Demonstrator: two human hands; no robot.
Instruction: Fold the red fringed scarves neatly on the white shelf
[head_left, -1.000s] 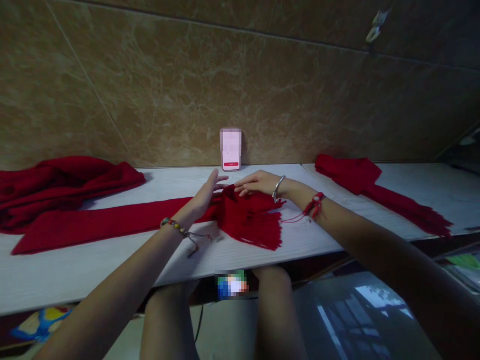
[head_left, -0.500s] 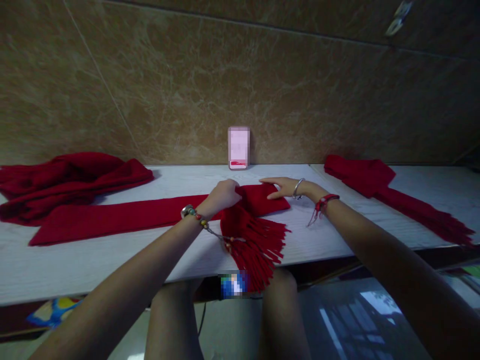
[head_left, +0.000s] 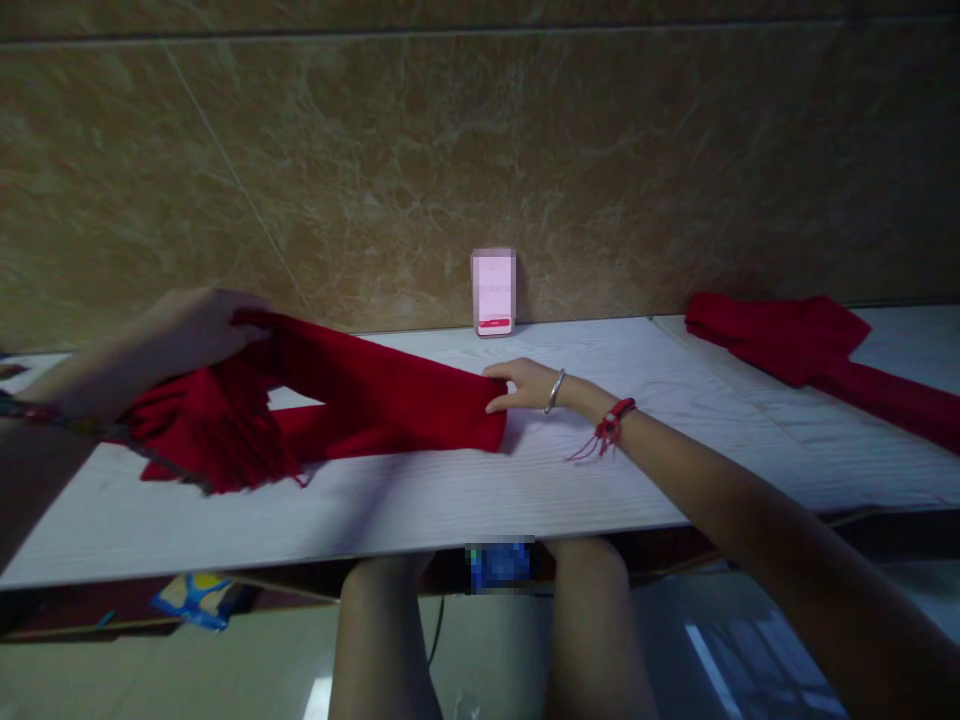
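Observation:
A red fringed scarf [head_left: 390,400] stretches across the white table between my hands, doubled over at its right end. My left hand [head_left: 217,325] is closed on the upper layer and holds it raised at the left, with the fringe hanging beneath. At the fold on the right, my right hand [head_left: 517,385] pinches the scarf's edge between thumb and fingers. Between the raised layer and the lower one a gap shows near the left hand. The lower layer's far left part is hidden behind the fringe and my left arm.
Another red scarf [head_left: 795,340] lies folded at the table's right. A phone [head_left: 495,290] leans on the marbled wall [head_left: 420,160] behind the white table [head_left: 420,510]. Below the front edge, a blue-and-yellow packet [head_left: 199,600] sits at the left.
My left hand has swept left and up, carrying the fringed end from the middle to the left. My right hand has shifted slightly left along with the fold. The view has turned a little.

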